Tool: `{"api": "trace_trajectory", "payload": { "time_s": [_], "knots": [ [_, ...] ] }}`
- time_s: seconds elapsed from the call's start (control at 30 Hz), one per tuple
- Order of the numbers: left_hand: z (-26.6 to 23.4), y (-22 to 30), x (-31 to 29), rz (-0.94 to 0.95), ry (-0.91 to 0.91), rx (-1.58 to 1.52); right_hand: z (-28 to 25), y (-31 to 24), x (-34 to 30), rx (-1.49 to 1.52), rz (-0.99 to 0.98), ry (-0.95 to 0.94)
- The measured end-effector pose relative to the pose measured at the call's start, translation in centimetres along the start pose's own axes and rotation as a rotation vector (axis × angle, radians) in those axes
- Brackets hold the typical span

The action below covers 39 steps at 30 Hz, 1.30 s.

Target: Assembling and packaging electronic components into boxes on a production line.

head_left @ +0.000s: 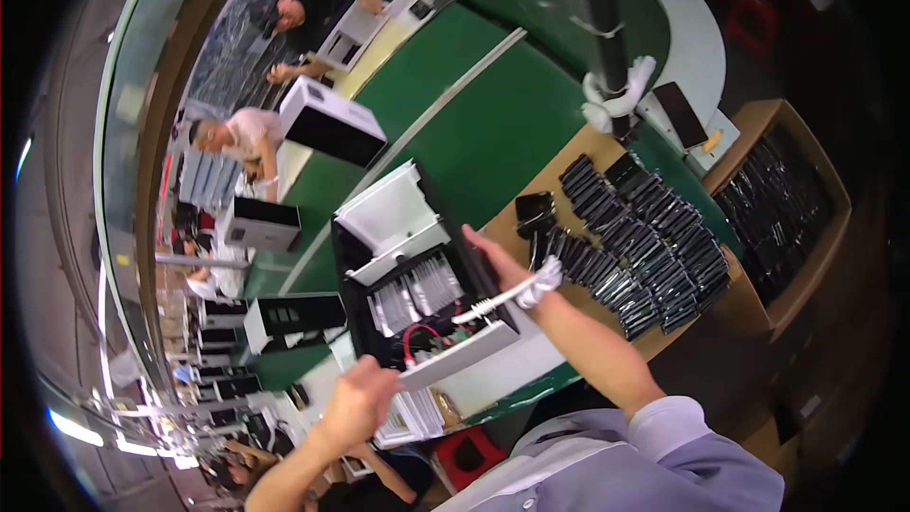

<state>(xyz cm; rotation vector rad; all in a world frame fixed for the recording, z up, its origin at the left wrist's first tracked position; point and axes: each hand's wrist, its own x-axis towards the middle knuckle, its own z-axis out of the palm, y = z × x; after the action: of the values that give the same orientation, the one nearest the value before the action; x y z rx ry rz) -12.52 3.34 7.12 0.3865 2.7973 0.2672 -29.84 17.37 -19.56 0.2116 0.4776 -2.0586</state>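
Tilted between my hands is an opened black and white device housing (355, 324), with a raised white panel at its far end. Inside it sit a row of silvery flat blocks (417, 296), a red wire (408, 341) and some small parts at the near end. My left hand (363, 400) is closed on the near left corner, by the white end panel (455, 356). Against the black right side rests my right hand (500, 264), gripping that wall; some of its fingers are hidden. A white band (542, 284) circles my right wrist, and a white cord runs from it across the housing.
Many black-wrapped packs (645, 237) lie in rows on cardboard at the right, beside a carton (806, 256) of similar packs. A green conveyor (464, 123) carries more housings (332, 123). Co-workers stand along its far side. A dark post (602, 28) rises at the back.
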Motion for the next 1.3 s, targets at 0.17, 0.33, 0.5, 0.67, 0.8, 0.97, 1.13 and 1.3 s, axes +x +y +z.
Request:
{"api": "trace_trajectory", "payload": {
  "time_s": [0.17, 0.33, 0.5, 0.67, 0.8, 0.97, 1.13, 1.3],
  "knots": [
    [12.0, -2.2, -7.4, 0.127, 0.176, -0.18, -2.7, 3.1, -1.3, -0.168, -0.052, -0.047],
    [23.1, -5.4, -12.7, 0.158, 0.251, -0.345, -5.3, 9.1, -4.3, -0.286, -0.076, 0.12],
    [30.4, -8.1, -15.5, 0.142, 0.184, -0.328, -10.4, 14.5, -3.4, -0.291, -0.117, 0.296],
    [33.7, -8.8, -15.5, 0.076, 0.178, -0.298, -10.9, 14.9, -3.9, -0.615, -0.142, 0.509],
    [34.2, -8.2, -15.6, 0.042, 0.175, -0.329, -9.9, 13.6, -6.3, -1.474, -0.322, 0.623],
    [33.6, -7.8, -15.7, -0.018, 0.16, -0.339, -11.4, 11.8, -10.1, -1.837, -0.326, 0.535],
    [28.4, -7.5, -17.2, -0.156, 0.529, -0.361, -14.7, 11.6, -14.9, -1.981, -0.111, 0.421],
    [29.8, -10.5, -20.4, -0.948, 0.822, -0.102, -15.3, 14.1, -15.1, -1.764, -0.271, 0.356]
  ]
}}
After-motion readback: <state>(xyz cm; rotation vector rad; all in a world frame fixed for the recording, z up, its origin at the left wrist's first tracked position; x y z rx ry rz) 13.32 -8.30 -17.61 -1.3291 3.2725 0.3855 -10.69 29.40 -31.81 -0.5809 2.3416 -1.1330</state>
